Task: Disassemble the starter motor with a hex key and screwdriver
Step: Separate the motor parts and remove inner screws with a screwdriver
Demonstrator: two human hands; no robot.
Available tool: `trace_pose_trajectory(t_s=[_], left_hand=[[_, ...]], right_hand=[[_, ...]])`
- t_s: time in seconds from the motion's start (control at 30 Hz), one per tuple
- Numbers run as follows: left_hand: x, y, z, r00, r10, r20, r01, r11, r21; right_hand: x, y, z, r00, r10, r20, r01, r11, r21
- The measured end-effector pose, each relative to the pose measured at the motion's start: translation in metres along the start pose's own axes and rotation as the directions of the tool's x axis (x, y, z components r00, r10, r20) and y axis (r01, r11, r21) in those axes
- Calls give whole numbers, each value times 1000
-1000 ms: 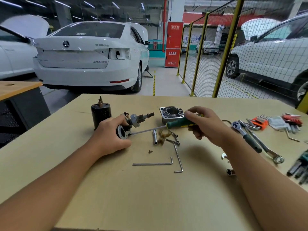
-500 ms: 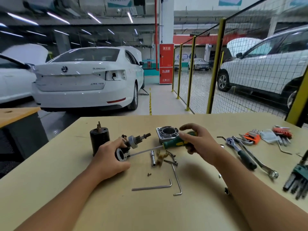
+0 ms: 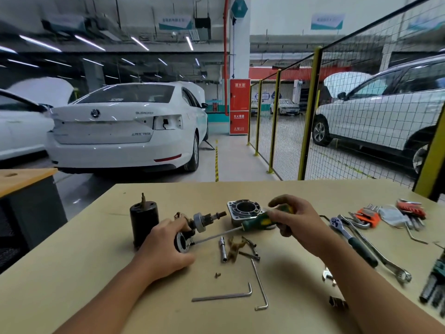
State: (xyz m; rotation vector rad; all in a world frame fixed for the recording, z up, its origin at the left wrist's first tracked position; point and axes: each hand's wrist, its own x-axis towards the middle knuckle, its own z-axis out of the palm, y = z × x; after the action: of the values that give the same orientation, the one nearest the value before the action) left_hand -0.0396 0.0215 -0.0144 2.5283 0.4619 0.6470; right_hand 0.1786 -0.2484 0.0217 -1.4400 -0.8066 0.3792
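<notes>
- Motor can (image 3: pixel 143 221): stands upright on the table (image 3: pixel 84 280) at far left, apart from the other parts, just beyond the left hand. Already separated.
- Left hand (image 3: pixel 166 247): fingers curled round the solenoid end (image 3: pixel 182 241) of the shaft assembly (image 3: pixel 203 220), pinning it to the table. Grip unchanged from a second ago.
- Screwdriver (image 3: pixel 258 221): the blade runs down-left from the green handle, and its tip sits at the face of the solenoid end. The tip has stayed seated there through the last second; only the camera has tilted up, pushing the work lower in view.
- Right hand (image 3: pixel 296 219): fingers wrapped round the screwdriver handle. The fingers have shifted a little on the handle, which suggests turning in progress. Judgement: a screw at that face is being worked out; whether it has loosened cannot be told.
- Housing (image 3: pixel 245 210): lies just behind the screwdriver handle, detached.
- Loose parts: a socket (image 3: pixel 222 249), bolts (image 3: pixel 250 249) and one small screw (image 3: pixel 217 275) lie below the blade; two hex keys (image 3: pixel 240 294) lie nearer the camera, unused.
- Right side: ratchet (image 3: pixel 352 239), wrench (image 3: pixel 380 256) and hex key sets (image 3: pixel 368 216) lie well apart from the work.
- Assessment: disassembly is well advanced.
</notes>
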Motion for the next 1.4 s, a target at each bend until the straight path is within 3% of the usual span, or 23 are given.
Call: trace_pose_trajectory(t_s=[0.1,0.27,0.4,0.53,0.73,0.93,1.13,1.3,1.4], left_hand=[[-3,1,0,1000,23,19,-24,999,34],[-5,0,-4,1000,-1,-4,1,1000,-21],[-6,-1,-3,999,-23,-37,21,998,-65],[-7,-2,-3,999,-32,-38,30,997,-73],[-7,-1,-5,997,-64,-38,60,992,-108],[-9,0,-6,997,-72,-36,68,992,-111],[-11,5,-8,995,-93,-34,88,989,-121],[-12,5,-8,995,-95,-31,91,989,-119],[-11,6,-9,995,-99,-32,94,988,-119]], right_hand=[[0,0,-3,998,1,57,-2,1000,16],[-2,0,5,998,32,55,-24,989,-148],[-6,-3,2,995,-12,102,17,999,-48],[-5,0,10,998,-28,55,27,1000,16],[1,6,4,994,93,50,-87,989,-120],[-1,7,6,997,18,69,-24,995,96],[-3,0,11,997,71,-4,-71,996,-59],[-9,-3,5,995,30,92,-37,996,84],[-8,-3,11,997,40,64,-41,999,6]])
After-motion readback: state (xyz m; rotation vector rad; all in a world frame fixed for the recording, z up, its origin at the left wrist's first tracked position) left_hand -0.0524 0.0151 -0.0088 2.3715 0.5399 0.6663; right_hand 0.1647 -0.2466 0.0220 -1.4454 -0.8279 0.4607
